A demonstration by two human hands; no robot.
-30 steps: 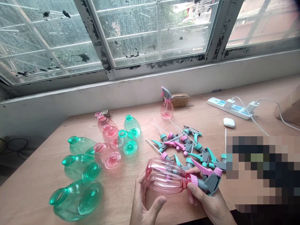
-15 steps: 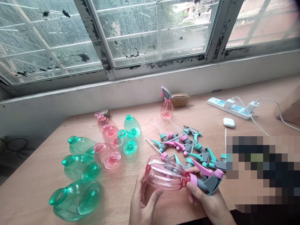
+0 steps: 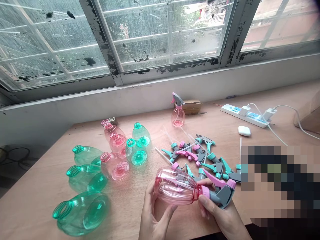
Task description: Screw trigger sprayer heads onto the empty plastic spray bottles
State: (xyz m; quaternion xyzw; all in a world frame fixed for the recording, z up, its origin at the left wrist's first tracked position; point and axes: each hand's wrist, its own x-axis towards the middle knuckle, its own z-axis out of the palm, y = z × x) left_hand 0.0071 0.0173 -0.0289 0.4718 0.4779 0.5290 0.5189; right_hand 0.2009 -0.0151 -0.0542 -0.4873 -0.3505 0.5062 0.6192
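Note:
A pink transparent spray bottle (image 3: 172,191) lies sideways in the air between my hands, its base toward the left. Fingers and thumb of my left hand (image 3: 157,211) cradle the base end from below. At the neck, my right hand (image 3: 215,211) pinches the pink collar of the grey and pink trigger sprayer (image 3: 221,191), which sits on the bottle's mouth. A pale dip tube shows inside the bottle. Behind it lies a heap of loose trigger sprayers (image 3: 197,153), grey with pink or teal parts. Part of that heap is hidden by the bottle.
Several green bottles (image 3: 82,213) and pink bottles (image 3: 116,166) without tops are at the left. A pink spray bottle with its sprayer (image 3: 178,115) stands near the wall beside a cardboard piece (image 3: 192,107). A power strip (image 3: 243,115) and white case (image 3: 244,130) are at the right.
The held bottle has turned slightly, and its sprayer has shifted a little left. My left thumb has moved slightly right along the underside. The things on the table look unmoved.

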